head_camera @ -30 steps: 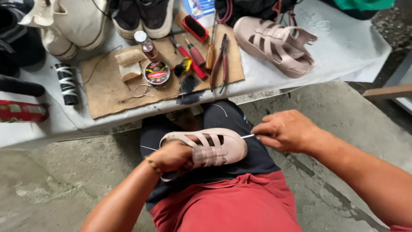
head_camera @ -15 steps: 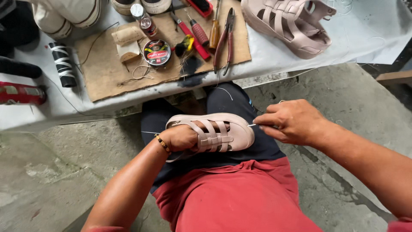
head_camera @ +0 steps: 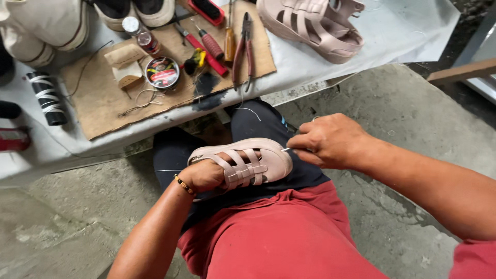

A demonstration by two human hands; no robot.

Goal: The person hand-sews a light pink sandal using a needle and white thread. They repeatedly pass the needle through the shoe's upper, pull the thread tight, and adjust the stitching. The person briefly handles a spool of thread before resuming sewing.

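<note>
1. A pale pink strappy sandal lies across the person's lap, just below the middle of the frame, toe toward the right.
2. The left hand is pushed inside the sandal from its left end; the fingers show between the straps, curled and gripping it from within. A beaded bracelet sits on that wrist.
3. The right hand, right of centre, meets the sandal's toe end. Its fingertips are pinched narrow on a thin needle that touches the toe edge; how far it goes in I cannot tell.
4. A fine pale thread shows against the dark trousers above the sandal.
5. Along the top of the frame runs a low white table with a sheet of brown cardboard on it.
6. On the cardboard, upper centre: pliers, a red-handled screwdriver and a small round tin.
7. The matching pink sandal rests on the table at the upper right, well apart from both hands.
8. A black spool wound with white bands lies at the left edge.
</note>
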